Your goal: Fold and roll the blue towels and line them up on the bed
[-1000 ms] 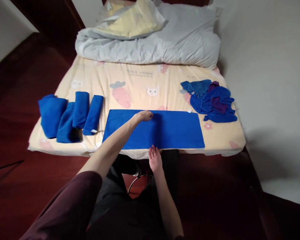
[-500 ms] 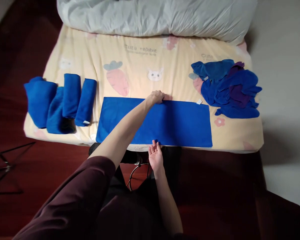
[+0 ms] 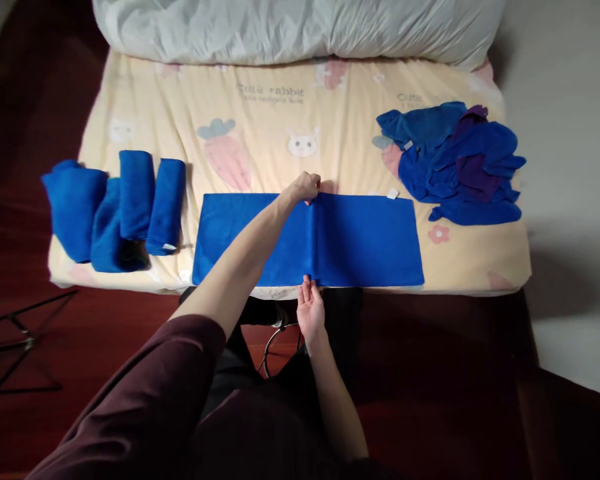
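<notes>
Head view: I see the left hand (image 3: pixel 306 187) and right hand (image 3: pixel 311 313) pinching the blue cloth (image 3: pixel 367 240) midway along opposite edges, sound holds for likely light, limp fabric.

Blue oblong cloth (image 3: pixel 312 243), flat, ridged mid-length

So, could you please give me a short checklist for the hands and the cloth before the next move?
1. Left hand gripping the cloth's far edge: ok.
2. Right hand gripping its near edge: cannot tell; fingertips are there, the grip unclear.
3. Cloth fully flat: not ok, a ridge runs between the hands.
4. Tag tucked away: not ok, it shows at the far edge.
5. Pile apart from the cloth: ok.
</notes>
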Motion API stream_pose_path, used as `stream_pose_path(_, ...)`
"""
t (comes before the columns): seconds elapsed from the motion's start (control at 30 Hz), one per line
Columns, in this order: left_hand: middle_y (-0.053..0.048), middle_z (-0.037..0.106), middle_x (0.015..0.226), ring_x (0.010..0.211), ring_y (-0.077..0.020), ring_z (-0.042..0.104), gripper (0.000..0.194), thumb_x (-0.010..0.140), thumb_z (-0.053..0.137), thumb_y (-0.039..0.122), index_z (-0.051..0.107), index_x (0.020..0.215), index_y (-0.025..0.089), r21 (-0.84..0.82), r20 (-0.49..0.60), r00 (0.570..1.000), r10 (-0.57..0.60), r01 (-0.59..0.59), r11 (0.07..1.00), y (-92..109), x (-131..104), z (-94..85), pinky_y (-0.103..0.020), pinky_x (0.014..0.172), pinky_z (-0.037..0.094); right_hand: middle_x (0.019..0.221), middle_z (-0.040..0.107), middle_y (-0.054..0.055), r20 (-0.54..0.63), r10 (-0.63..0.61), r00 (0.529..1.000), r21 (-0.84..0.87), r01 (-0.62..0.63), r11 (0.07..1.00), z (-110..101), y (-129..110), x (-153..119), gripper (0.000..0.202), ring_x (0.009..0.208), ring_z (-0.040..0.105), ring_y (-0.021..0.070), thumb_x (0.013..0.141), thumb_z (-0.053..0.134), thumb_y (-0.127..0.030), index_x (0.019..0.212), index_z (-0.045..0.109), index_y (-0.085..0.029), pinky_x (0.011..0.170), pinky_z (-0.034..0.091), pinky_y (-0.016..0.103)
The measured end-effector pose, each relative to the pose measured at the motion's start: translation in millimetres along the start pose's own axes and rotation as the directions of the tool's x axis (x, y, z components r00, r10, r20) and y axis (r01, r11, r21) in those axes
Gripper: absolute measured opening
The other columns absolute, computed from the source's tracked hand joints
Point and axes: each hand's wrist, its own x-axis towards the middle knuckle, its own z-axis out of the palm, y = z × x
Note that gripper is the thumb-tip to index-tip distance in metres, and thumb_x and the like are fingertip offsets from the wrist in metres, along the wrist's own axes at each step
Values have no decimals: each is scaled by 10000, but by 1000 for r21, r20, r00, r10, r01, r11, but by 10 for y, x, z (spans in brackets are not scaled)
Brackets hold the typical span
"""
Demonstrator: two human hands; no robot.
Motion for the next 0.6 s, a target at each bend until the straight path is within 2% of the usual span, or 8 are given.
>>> stream_pose_path(0.13,-100,730,806,652,-224,712,433,910,648,91,703,1340,81,-7,-79,996,40,-40,999,-26,-26,-35,-365,812,628,1326,807,64,-6,-14,1000,0,14,1000,-20,76,-64,169,1393,693,143,1058,583,-202,1036,747,-232,1233,547,347)
stream_pose_path(0.27,-116,747,802,687,-225,707,403,906,630,107,726,1296,68,33,-120,989,91,-88,996,-3,-107,-94,-351,851,612,1303,816,67,37,-42,998,15,41,999,-3,120,-102,146,1358,716,145,1050,605,-203,1044,749,-228,1229,551,352)
stream_pose_path(0.37,-145,771,867,673,-234,704,392,894,606,125,740,1259,74,37,-135,986,99,-95,995,28,-163,-140,-376,845,615,1287,821,69,23,-41,999,7,41,999,17,109,-118,159,1324,735,144,1056,591,-197,1042,746,-227,1226,552,358)
stream_pose_path(0.5,-100,749,797,669,-209,689,335,897,602,148,748,1195,105,16,-175,974,144,-143,990,29,-206,-182,-352,875,615,1294,816,68,30,-66,997,-22,67,998,-2,105,-167,145,1324,733,144,1059,595,-222,1057,740,-241,1228,549,371)
stream_pose_path(0.6,-94,760,832,678,-194,696,332,902,605,139,740,1203,101,-9,-206,966,155,-160,987,52,-288,-223,-341,894,611,1231,829,40,63,-106,992,-70,110,991,-12,101,-254,131,1308,740,156,1067,602,-259,1039,730,-259,1219,558,399)
